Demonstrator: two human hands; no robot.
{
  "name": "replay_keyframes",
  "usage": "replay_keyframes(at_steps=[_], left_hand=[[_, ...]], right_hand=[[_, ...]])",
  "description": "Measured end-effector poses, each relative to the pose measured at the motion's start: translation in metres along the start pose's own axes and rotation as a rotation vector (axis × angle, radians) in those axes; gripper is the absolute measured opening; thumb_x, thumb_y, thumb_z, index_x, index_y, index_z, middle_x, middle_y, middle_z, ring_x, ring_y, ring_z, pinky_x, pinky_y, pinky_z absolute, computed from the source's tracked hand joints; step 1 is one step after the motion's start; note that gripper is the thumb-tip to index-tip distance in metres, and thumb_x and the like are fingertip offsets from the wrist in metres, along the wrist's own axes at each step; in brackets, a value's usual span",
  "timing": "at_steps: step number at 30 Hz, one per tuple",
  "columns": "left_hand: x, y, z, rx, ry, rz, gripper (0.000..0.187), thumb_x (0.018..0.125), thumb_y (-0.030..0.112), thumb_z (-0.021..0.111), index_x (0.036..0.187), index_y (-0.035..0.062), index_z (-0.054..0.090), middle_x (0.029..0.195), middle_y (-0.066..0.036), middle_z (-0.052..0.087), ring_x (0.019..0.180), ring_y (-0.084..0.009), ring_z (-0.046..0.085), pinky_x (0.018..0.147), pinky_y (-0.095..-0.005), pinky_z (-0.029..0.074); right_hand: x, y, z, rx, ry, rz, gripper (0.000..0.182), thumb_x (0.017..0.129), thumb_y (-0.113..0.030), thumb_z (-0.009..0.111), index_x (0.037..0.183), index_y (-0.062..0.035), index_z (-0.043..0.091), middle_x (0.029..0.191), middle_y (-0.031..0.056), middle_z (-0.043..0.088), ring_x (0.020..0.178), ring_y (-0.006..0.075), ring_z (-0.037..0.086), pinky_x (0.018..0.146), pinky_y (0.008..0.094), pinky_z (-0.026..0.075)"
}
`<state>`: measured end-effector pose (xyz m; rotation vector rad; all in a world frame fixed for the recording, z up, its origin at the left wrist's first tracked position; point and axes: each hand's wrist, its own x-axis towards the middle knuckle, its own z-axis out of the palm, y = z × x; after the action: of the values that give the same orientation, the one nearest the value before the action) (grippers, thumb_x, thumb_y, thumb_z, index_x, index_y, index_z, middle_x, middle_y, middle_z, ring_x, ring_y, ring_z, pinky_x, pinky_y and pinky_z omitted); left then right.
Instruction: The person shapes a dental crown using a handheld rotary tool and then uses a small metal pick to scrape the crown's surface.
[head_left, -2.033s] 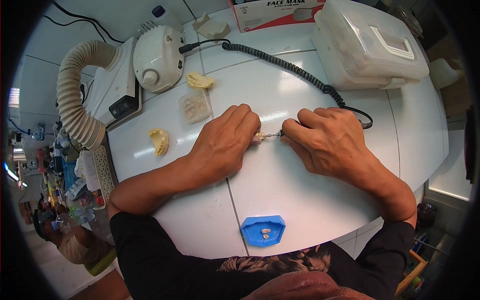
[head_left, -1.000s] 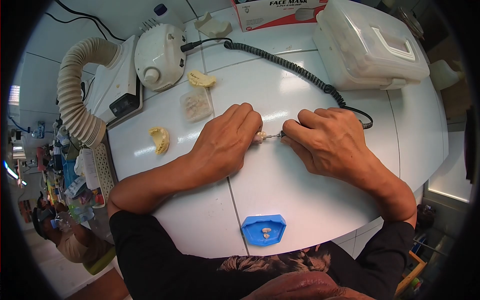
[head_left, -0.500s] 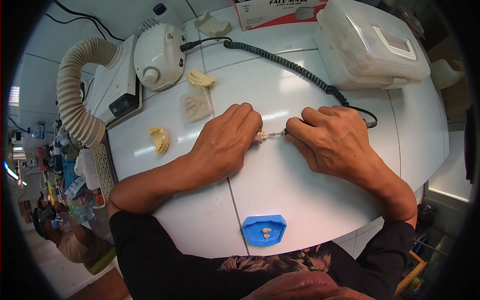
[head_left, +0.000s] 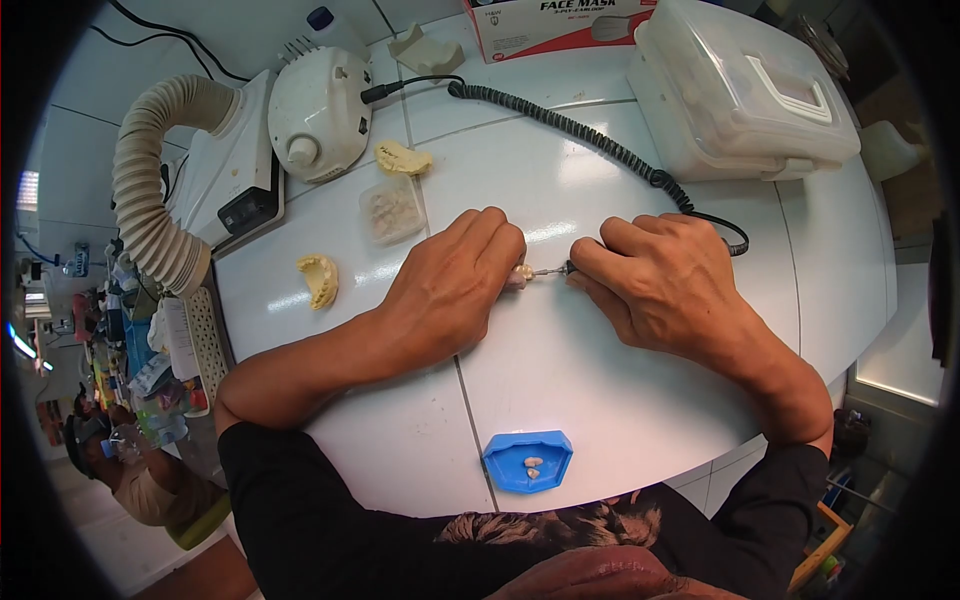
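Observation:
Near the middle of the white table (head_left: 600, 400), my left hand (head_left: 452, 275) has its fingers closed round a small tooth-coloured and pinkish dental piece (head_left: 519, 275), mostly hidden by the fingers. My right hand (head_left: 665, 280) grips a rotary handpiece (head_left: 570, 267), whose thin metal bur (head_left: 548, 271) points left and meets or nearly meets the piece. A coiled black cord (head_left: 590, 133) runs from behind my right hand to the white control unit (head_left: 320, 115). Close to my body sits a blue tray (head_left: 528, 483) with small tooth-like pieces in it.
Yellow dental casts (head_left: 320, 281) and a small clear box (head_left: 392, 210) lie left of my hands. A flexible hose (head_left: 140, 170) stands at the far left, a mask box (head_left: 560, 25) at the back, a lidded plastic case (head_left: 730, 95) at the back right. Another person (head_left: 155, 485) sits lower left.
My right hand and the handpiece have shifted very slightly. The cord's loop beside that hand has moved a little to the left. My left hand stays in place.

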<state>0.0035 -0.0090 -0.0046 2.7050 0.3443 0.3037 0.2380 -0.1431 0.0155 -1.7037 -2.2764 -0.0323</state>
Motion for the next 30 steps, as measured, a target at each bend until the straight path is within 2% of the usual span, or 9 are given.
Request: replay_keyframes(at_steps=[10, 13, 19, 22, 30], left_hand=[[0.0, 0.0, 0.001, -0.002, 0.001, -0.008, 0.026, 0.085, -0.008, 0.069, 0.105, 0.0011, 0.056, 0.102, -0.016, 0.057, 0.096, -0.0347, 0.061, 0.08, -0.0464, 0.054], [-0.001, 0.0, 0.0, 0.003, -0.007, -0.014, 0.027, 0.084, -0.009, 0.069, 0.105, 0.0011, 0.056, 0.102, -0.016, 0.057, 0.096, -0.0346, 0.061, 0.08, -0.0464, 0.054], [-0.001, 0.0, 0.0, 0.006, -0.005, -0.006, 0.026, 0.084, -0.009, 0.069, 0.105, 0.0012, 0.057, 0.102, -0.016, 0.057, 0.096, -0.0344, 0.061, 0.079, -0.0458, 0.054], [-0.002, -0.002, 0.002, -0.002, -0.011, -0.015, 0.027, 0.09, -0.005, 0.076, 0.109, 0.0015, 0.058, 0.104, -0.015, 0.055, 0.093, -0.0345, 0.059, 0.078, -0.0456, 0.05], [-0.001, -0.002, 0.0, -0.1, 0.048, 0.007, 0.026, 0.093, -0.006, 0.076, 0.112, 0.0012, 0.06, 0.107, -0.015, 0.061, 0.091, -0.0334, 0.066, 0.076, -0.0432, 0.054]], right_hand=[[-0.001, -0.003, 0.003, -0.033, 0.015, -0.012, 0.021, 0.097, -0.029, 0.082, 0.091, -0.0139, 0.068, 0.074, 0.0015, 0.06, 0.062, 0.023, 0.065, 0.058, 0.0392, 0.05], [0.003, 0.0, -0.006, 0.038, -0.086, 0.035, 0.02, 0.1, -0.032, 0.078, 0.096, -0.0125, 0.075, 0.077, 0.0052, 0.071, 0.064, 0.0256, 0.074, 0.056, 0.038, 0.055], [0.002, -0.001, -0.005, 0.003, -0.049, 0.0, 0.02, 0.101, -0.031, 0.078, 0.095, -0.0124, 0.074, 0.078, 0.0051, 0.072, 0.064, 0.0253, 0.074, 0.055, 0.0381, 0.054], [0.002, -0.002, -0.002, -0.001, -0.003, -0.005, 0.02, 0.102, -0.03, 0.078, 0.095, -0.0124, 0.073, 0.078, 0.0047, 0.071, 0.063, 0.0247, 0.073, 0.054, 0.0378, 0.054], [0.0, -0.001, 0.005, -0.01, 0.09, 0.082, 0.021, 0.103, -0.029, 0.077, 0.095, -0.0117, 0.067, 0.071, 0.0028, 0.06, 0.056, 0.0221, 0.067, 0.05, 0.0378, 0.05]])
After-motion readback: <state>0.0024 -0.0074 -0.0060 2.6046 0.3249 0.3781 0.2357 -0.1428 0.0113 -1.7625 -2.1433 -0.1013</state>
